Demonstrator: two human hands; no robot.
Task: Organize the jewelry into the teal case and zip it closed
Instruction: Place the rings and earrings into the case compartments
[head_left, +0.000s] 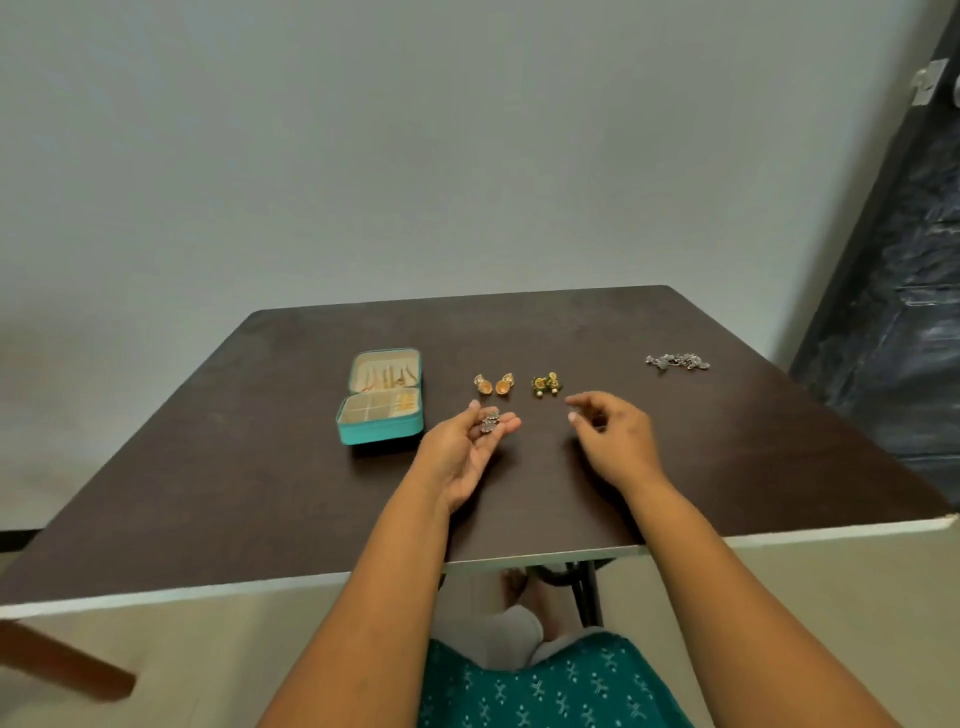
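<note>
Teal case (381, 397) unzipped, lid up; left grip (470, 447) cradles silver earring (489, 423); right grip (613, 436) pinches tiny piece.

A dark brown table (649, 467) with a pale edge band occupies the centre, set close to a plain grey-white wall (415, 145). Black metal table legs (589, 587) are visible beneath the near edge. A dark, mottled door (904, 270) stands at the right. The floor (208, 654) is light beige. Lighting is soft and even.
</note>
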